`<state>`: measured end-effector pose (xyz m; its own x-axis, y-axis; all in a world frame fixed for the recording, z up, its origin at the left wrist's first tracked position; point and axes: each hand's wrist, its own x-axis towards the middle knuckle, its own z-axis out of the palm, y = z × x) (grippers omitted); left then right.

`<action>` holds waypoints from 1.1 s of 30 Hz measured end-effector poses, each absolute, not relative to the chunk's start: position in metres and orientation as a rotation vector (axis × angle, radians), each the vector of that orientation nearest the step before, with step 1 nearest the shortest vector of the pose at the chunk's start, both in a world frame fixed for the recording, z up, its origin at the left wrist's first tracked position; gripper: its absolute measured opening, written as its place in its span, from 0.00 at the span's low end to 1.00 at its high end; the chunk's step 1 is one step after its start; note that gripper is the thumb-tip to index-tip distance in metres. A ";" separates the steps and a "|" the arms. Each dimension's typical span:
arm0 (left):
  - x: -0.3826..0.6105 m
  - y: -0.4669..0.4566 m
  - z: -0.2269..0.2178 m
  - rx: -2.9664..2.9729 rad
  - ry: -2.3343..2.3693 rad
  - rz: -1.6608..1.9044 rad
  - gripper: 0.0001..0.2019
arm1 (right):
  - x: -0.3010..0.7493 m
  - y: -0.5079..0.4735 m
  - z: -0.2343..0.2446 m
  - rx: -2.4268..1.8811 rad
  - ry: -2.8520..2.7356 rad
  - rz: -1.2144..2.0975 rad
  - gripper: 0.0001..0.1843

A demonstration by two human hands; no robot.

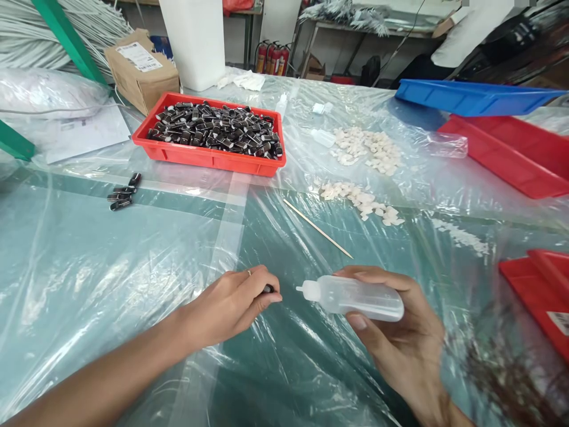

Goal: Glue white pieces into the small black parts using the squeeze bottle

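My right hand [395, 338] grips a small clear squeeze bottle [355, 296] lying sideways, its nozzle pointing left. My left hand [231, 305] rests on the plastic-covered table [133, 267], fingers pinched around a small black piece [268, 289] just left of the nozzle. The nozzle tip and the piece are a short gap apart. A red tray [208, 157] full of the same black pieces stands further back. A thin wooden stick [317, 228] lies on the table beyond the bottle.
A few loose black pieces [122, 193] lie at the left. Two heaps of small white parts [364, 148] [362, 201] sit at centre right. Red trays [511, 154] [537, 296] and a blue tray [471, 98] are on the right; a cardboard box [140, 68] is behind.
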<state>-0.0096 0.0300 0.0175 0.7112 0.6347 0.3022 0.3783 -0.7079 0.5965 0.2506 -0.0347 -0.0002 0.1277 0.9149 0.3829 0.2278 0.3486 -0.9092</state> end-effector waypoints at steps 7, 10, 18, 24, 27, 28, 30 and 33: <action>-0.010 0.028 0.026 2.476 0.727 0.669 0.07 | 0.247 -0.034 0.002 -1.130 -1.403 0.689 0.25; -0.010 0.030 0.025 2.557 0.729 0.663 0.07 | 0.246 -0.034 0.002 -1.113 -1.420 0.695 0.27; -0.010 0.031 0.026 2.612 0.734 0.701 0.12 | 0.250 -0.034 0.000 -1.064 -1.501 0.618 0.24; -0.011 0.030 0.028 2.621 0.750 0.671 0.13 | 0.248 -0.034 0.000 -1.015 -1.608 0.482 0.27; -0.010 0.029 0.025 2.642 0.744 0.686 0.14 | 0.248 -0.034 0.000 -1.013 -1.671 0.445 0.29; -0.010 0.029 0.023 2.639 0.743 0.707 0.14 | 0.249 -0.034 0.000 -1.014 -1.684 0.440 0.29; -0.009 0.029 0.020 2.623 0.745 0.763 0.12 | 0.250 -0.033 0.000 -1.017 -1.695 0.437 0.29; -0.008 0.029 0.016 2.591 0.774 0.829 0.08 | 0.251 -0.033 0.001 -1.016 -1.692 0.421 0.29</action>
